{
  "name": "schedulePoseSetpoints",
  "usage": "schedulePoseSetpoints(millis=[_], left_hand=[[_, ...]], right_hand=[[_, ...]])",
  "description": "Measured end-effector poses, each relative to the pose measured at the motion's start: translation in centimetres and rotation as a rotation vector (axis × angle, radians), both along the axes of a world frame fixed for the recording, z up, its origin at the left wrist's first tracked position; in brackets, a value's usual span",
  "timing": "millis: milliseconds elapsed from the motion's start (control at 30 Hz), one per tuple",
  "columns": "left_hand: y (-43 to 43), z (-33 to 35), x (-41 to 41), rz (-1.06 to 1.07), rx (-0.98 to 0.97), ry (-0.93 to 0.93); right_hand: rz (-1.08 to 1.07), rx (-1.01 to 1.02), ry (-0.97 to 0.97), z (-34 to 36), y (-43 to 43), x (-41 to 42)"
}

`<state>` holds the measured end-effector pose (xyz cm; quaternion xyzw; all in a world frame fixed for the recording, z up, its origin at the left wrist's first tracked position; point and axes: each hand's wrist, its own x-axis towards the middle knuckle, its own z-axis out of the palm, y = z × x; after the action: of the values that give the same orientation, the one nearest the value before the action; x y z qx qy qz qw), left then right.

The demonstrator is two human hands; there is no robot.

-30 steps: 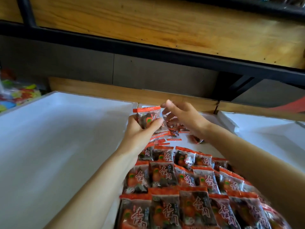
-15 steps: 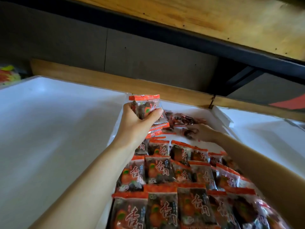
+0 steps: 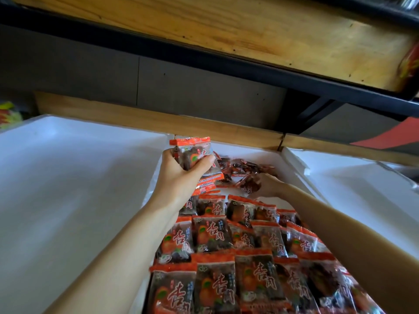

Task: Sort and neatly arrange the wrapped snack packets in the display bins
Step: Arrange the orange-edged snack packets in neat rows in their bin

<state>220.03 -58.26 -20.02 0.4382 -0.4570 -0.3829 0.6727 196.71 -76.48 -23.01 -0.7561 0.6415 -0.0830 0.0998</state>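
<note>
Head view looks down and forward into a white foam display bin [image 3: 292,175] that runs up the centre of the frame. Its near part, from the bottom edge to about mid-frame, is filled with overlapping rows of clear plastic snack packets [image 3: 213,234] with orange-red sealed tops, dark contents and red characters, lying face up. At the bin's far end, just above centre, a loose heap of the same packets [image 3: 243,167] lies jumbled on the white floor. The left hand [image 3: 179,177], left of centre, is raised by the bin's left wall; its fingers and thumb are curled around a small upright stack of packets [image 3: 192,155], the thumb pressed across the front one. More packets fan out just below this hand, and whether they are in the grip cannot be told. The right hand [image 3: 268,185], right of centre, is down at the near edge of the heap, its fingers closed over a single dark packet [image 3: 249,188]. A wider white foam tray [image 3: 68,177] fills the left of the frame and another white tray [image 3: 353,175] the right. Behind them runs a pale wooden ledge [image 3: 158,123]; a black metal rail [image 3: 204,53] and a wooden shelf board [image 3: 226,23] cross the top. Bright mixed wrappers [image 3: 8,114] show at the far left edge.
</note>
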Motion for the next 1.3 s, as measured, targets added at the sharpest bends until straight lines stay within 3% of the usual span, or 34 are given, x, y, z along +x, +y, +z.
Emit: schedulePoseSetpoints(millis=[100,267,467,567,667,733,800,1000,1167,1300], left_hand=[[0.3,0.2,-0.4,-0.018,0.001,-0.012],[0.5,0.0,-1.0,-0.023,0.023,-0.047],[1.6,-0.2,-2.3,-0.074,0.011,-0.1],[1.6,-0.4,-2.7,-0.084,0.006,-0.117],[1.8,-0.4,-2.8,-0.089,0.002,-0.113],[2.0,-0.2,-2.8,-0.1,0.011,-0.107],[2.0,-0.2,-2.7,-0.108,0.012,-0.108],[2.0,-0.3,-2.9,-0.102,0.016,-0.11],[2.2,-0.3,-3.1,-0.111,0.013,-0.126],[2.0,-0.5,-3.1,-0.12,0.02,-0.145]], right_hand=[[0.039,-0.002,-0.094,0.6,0.8,0.0],[0.029,-0.021,-0.57,2.8,4.0,-0.5],[-0.106,-0.115,-0.917,5.8,7.0,-3.3],[-0.1,-0.2,-0.725,6.6,8.4,-4.9],[-0.08,-0.253,-0.355,6.6,8.8,-6.1],[-0.019,-0.235,-0.086,6.1,8.8,-6.4],[0.081,-0.165,0.034,5.7,8.9,-6.3],[0.163,0.122,0.093,5.2,9.6,-5.9],[0.133,0.081,0.036,5.2,9.0,-6.3],[0.128,0.167,0.04,4.5,9.3,-6.1]])
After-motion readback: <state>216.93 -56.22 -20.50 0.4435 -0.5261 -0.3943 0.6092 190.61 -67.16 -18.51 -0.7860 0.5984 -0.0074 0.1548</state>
